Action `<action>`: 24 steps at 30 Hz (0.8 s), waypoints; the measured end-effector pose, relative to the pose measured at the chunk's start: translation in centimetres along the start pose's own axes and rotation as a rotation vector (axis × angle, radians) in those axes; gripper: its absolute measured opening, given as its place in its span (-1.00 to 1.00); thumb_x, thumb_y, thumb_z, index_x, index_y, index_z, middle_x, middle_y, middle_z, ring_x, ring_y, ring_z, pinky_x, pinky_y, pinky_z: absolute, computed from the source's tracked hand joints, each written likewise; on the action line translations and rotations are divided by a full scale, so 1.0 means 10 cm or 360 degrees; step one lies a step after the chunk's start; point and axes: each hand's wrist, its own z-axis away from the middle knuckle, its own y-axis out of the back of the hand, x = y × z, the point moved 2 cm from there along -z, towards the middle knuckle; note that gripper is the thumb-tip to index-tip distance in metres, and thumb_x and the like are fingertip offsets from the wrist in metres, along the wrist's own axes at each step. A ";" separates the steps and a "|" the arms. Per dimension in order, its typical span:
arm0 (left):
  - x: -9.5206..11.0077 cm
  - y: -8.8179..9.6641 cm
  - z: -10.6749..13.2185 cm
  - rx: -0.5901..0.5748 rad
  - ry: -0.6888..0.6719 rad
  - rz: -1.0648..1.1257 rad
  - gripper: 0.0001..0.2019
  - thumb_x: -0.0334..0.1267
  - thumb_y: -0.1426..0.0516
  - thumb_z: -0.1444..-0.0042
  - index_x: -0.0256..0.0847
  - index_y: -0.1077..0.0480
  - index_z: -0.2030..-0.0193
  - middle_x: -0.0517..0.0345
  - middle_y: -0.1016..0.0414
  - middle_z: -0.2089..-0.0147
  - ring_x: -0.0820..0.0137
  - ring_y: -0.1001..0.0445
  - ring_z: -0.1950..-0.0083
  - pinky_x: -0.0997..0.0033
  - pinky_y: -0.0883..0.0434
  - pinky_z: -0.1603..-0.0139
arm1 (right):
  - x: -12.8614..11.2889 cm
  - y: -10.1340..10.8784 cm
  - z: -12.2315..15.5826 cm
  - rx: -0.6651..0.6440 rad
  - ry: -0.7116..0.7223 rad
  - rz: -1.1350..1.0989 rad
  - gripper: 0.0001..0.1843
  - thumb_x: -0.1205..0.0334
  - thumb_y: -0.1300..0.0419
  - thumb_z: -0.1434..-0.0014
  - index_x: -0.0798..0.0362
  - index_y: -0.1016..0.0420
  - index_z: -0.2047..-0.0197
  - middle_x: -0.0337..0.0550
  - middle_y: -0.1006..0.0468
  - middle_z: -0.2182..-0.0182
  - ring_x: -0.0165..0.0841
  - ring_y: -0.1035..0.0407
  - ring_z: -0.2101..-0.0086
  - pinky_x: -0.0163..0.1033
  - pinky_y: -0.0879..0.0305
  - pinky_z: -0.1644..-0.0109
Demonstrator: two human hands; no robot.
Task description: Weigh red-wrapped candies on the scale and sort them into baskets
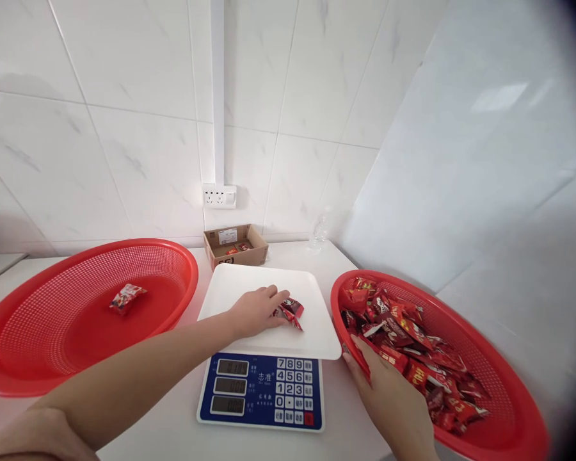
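Note:
My left hand (262, 312) reaches over the white weighing pan (240, 282) of a digital scale with a blue keypad panel (264, 390). Its fingers curl down onto small red snack packets (294, 307), and the palm side is hidden. My right hand (388, 394) grips the near left rim of a red plastic basket (513, 410), thumb and fingers on either side of the edge. Inside that basket lies a heap of red and dark wrapped snack packets (413, 346).
To the left stands another red basket (158, 253) with one wrapped packet (126, 298) in it. Behind the scale sits a small cardboard box (240, 257) holding a few packets. A clear plastic bottle (319, 232) is near the wall, and a socket (219, 196) is mounted above the table.

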 end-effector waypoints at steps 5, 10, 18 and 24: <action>-0.23 0.32 0.23 0.0282 0.0333 0.0122 -0.55 0.00 -0.06 -0.26 -0.20 -0.27 -0.19 -0.01 -0.46 -0.05 0.34 -0.52 0.15 0.18 -0.50 0.09 | -0.01 0.04 -0.01 -0.0045 0.0004 -0.0012 -0.36 -0.07 0.26 -0.33 -0.01 -0.34 -0.28 -0.02 -0.51 -0.13 -0.04 -0.49 0.01 0.06 -0.48 0.09; -0.65 0.76 0.72 0.0518 0.0784 0.0029 -0.57 0.07 0.02 -0.24 -0.12 -0.34 -0.11 0.10 -0.50 0.08 0.32 -0.54 0.18 0.32 -0.45 0.15 | 0.01 0.02 -0.01 -0.0069 0.0013 -0.0015 -0.34 -0.10 0.27 -0.32 -0.02 -0.33 -0.28 -0.03 -0.50 -0.14 -0.03 -0.51 0.04 0.06 -0.50 0.14; -1.13 0.95 1.19 0.0395 0.1047 -0.0292 -0.65 -0.08 -0.05 -0.26 -0.27 -0.37 -0.06 -0.06 -0.46 -0.04 0.16 -0.40 -0.12 -0.06 -0.33 -0.14 | 0.01 0.00 -0.01 -0.0037 0.0020 0.0002 -0.34 -0.09 0.26 -0.32 -0.01 -0.33 -0.28 -0.04 -0.48 -0.16 -0.04 -0.50 0.02 0.04 -0.49 0.14; -0.45 0.50 0.71 -0.0040 0.0338 -0.0096 -0.47 -0.03 -0.08 -0.21 -0.10 -0.21 -0.30 -0.01 -0.18 -0.41 0.13 -0.05 -0.44 0.03 -0.15 -0.38 | -0.01 0.03 0.00 -0.0089 0.0005 0.0017 -0.32 -0.09 0.31 -0.32 0.01 -0.29 -0.31 -0.03 -0.48 -0.16 -0.03 -0.48 0.00 0.05 -0.47 0.09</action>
